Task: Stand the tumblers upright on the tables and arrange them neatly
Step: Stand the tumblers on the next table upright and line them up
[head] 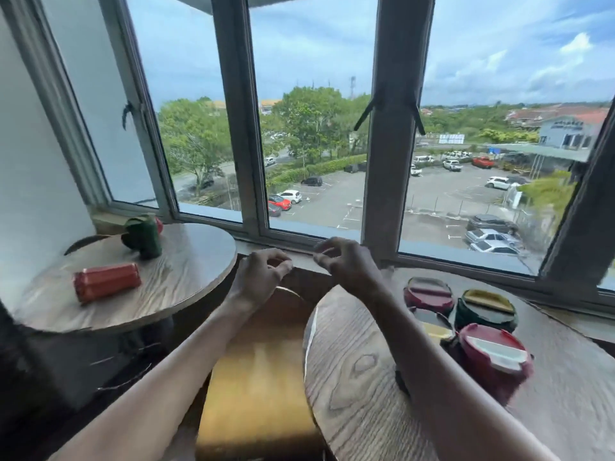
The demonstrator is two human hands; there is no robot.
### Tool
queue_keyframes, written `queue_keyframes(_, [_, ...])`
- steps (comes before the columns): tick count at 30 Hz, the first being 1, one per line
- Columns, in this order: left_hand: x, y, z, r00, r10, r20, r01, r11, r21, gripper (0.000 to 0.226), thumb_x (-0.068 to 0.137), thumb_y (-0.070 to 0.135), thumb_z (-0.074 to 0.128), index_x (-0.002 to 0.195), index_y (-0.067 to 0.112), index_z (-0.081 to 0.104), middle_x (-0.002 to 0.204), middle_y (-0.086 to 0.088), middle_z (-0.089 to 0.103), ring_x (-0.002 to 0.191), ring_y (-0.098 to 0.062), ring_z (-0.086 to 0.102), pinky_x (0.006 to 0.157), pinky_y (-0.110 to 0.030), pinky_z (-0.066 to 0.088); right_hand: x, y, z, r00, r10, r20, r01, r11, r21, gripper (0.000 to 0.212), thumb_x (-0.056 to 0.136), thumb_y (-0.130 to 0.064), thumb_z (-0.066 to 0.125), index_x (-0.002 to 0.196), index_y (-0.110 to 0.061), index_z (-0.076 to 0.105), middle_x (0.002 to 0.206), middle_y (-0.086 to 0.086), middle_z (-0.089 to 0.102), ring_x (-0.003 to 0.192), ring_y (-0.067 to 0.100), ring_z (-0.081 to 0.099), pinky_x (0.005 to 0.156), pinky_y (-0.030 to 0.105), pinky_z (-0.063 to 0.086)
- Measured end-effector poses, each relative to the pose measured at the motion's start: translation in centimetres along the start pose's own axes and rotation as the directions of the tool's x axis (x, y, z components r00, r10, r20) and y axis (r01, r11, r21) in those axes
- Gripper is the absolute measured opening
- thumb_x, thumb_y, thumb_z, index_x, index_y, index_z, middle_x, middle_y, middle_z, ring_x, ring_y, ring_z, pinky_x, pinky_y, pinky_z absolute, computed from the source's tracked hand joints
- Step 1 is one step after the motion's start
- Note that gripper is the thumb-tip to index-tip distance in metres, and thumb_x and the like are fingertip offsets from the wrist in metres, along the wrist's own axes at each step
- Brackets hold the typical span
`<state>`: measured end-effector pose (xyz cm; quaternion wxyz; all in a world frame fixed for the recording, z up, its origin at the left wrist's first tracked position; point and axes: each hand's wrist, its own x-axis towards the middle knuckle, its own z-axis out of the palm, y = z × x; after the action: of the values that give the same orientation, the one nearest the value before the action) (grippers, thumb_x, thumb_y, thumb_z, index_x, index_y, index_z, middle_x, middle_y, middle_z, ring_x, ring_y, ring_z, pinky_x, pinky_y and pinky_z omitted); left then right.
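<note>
Centre frame: our left hand [263, 277] and right hand [346, 264], both empty, fingers loosely curled, raised between the two tables. Lower right: right table [359, 377] with four tumblers upright and clustered, namely maroon [428, 294], green [486, 309], dark [432, 324], red [494, 356]. Left of frame: left table [186, 281] with an orange tumbler [106, 281] lying on its side and a green one [143, 236] tilted near the window. We judge the right group done; next, reach left and stand those two.
</note>
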<state>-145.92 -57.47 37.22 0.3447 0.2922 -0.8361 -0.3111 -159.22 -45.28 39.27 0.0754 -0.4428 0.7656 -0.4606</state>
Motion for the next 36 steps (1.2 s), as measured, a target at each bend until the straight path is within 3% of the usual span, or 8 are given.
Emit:
queue_keyframes(4, [-1.8, -6.7, -7.5, 0.990, -0.112, -0.089, 0.115, 0.993, 0.019, 0.012, 0.085, 0.021, 0.069, 0.091, 0.015, 0.078, 0.082, -0.002, 0.075, 0.080, -0.017, 0.070, 0.071, -0.022, 0.049, 0.6, -5.4, 9.8, 0.988, -0.084, 0.128, 0.071, 0.993, 0.098, 0.023, 0.085, -0.020, 0.067, 0.106, -0.015, 0.073, 0.091, 0.000, 0.073, 0.081, 0.012, 0.066, 0.064, 0.018, 0.048])
queue_keyframes(8, [-3.3, -12.8, -15.2, 0.965, -0.205, -0.165, 0.213, 0.976, 0.037, 0.011, 0.085, 0.017, 0.068, 0.091, 0.014, 0.077, 0.078, 0.002, 0.070, 0.081, -0.018, 0.069, 0.072, -0.022, 0.046, 1.0, -9.7, 18.3, 0.970, -0.126, 0.206, 0.085, 0.976, 0.199, 0.016, 0.078, -0.026, 0.068, 0.093, -0.024, 0.074, 0.081, -0.001, 0.073, 0.072, 0.014, 0.070, 0.075, 0.036, 0.059])
queue_keyframes(12, [-3.8, -18.3, -21.5, 0.934, -0.251, -0.255, 0.274, 0.960, 0.059, 0.009, 0.085, 0.018, 0.069, 0.088, 0.017, 0.077, 0.078, 0.005, 0.071, 0.080, -0.018, 0.068, 0.071, -0.022, 0.043, 2.0, -12.7, 24.9, 0.962, -0.130, 0.239, 0.078, 0.973, 0.216, 0.013, 0.086, -0.019, 0.068, 0.097, -0.018, 0.074, 0.075, -0.007, 0.068, 0.063, 0.003, 0.060, 0.063, 0.021, 0.049])
queue_keyframes(15, [-3.0, -21.6, -24.9, 0.917, -0.267, -0.295, 0.289, 0.957, 0.031, 0.008, 0.082, 0.021, 0.070, 0.078, 0.027, 0.075, 0.070, 0.008, 0.068, 0.078, -0.024, 0.068, 0.069, -0.026, 0.044, 3.6, -14.1, 29.1, 0.953, -0.144, 0.267, 0.077, 0.967, 0.244, 0.014, 0.087, -0.017, 0.067, 0.099, -0.013, 0.074, 0.074, -0.009, 0.067, 0.070, 0.009, 0.062, 0.072, 0.028, 0.051])
queue_keyframes(19, [-0.5, -25.4, -27.8, 0.911, -0.257, -0.321, 0.290, 0.955, 0.057, 0.012, 0.085, 0.017, 0.069, 0.092, 0.015, 0.078, 0.093, 0.000, 0.074, 0.087, -0.019, 0.067, 0.075, -0.024, 0.046, 7.0, -15.3, 33.6, 0.951, -0.151, 0.268, 0.078, 0.961, 0.264, 0.012, 0.089, -0.013, 0.066, 0.099, -0.012, 0.073, 0.076, -0.005, 0.068, 0.070, 0.008, 0.061, 0.073, 0.025, 0.051])
queue_keyframes(21, [1.7, -27.8, -29.2, 0.913, -0.248, -0.324, 0.284, 0.956, 0.069, 0.014, 0.086, 0.015, 0.067, 0.095, 0.013, 0.078, 0.094, 0.000, 0.075, 0.087, -0.017, 0.067, 0.075, -0.023, 0.047, 9.4, -16.0, 35.9, 0.955, -0.156, 0.251, 0.089, 0.961, 0.261, 0.014, 0.089, -0.009, 0.065, 0.101, -0.007, 0.073, 0.079, 0.001, 0.068, 0.071, 0.011, 0.062, 0.068, 0.020, 0.049])
queue_keyframes(28, [11.0, -36.8, -32.8, 0.922, -0.270, -0.278, 0.291, 0.956, 0.037, 0.012, 0.087, 0.013, 0.065, 0.092, 0.012, 0.075, 0.090, -0.002, 0.073, 0.085, -0.017, 0.067, 0.075, -0.027, 0.054, 19.1, -17.2, 44.7, 0.977, -0.109, 0.181, 0.066, 0.971, 0.230, 0.014, 0.083, -0.019, 0.069, 0.096, -0.020, 0.075, 0.083, -0.001, 0.073, 0.082, 0.019, 0.071, 0.082, 0.041, 0.058])
queue_keyframes(36, [20.8, -45.5, -34.3, 0.934, -0.343, -0.101, 0.340, 0.939, -0.050, 0.017, 0.088, 0.016, 0.065, 0.101, 0.010, 0.074, 0.100, -0.007, 0.073, 0.094, -0.022, 0.068, 0.089, -0.039, 0.056, 24.9, -18.1, 51.6, 0.991, -0.009, 0.137, -0.015, 0.985, 0.173, 0.016, 0.086, -0.011, 0.069, 0.101, -0.008, 0.074, 0.095, 0.011, 0.074, 0.082, 0.017, 0.066, 0.076, 0.029, 0.055])
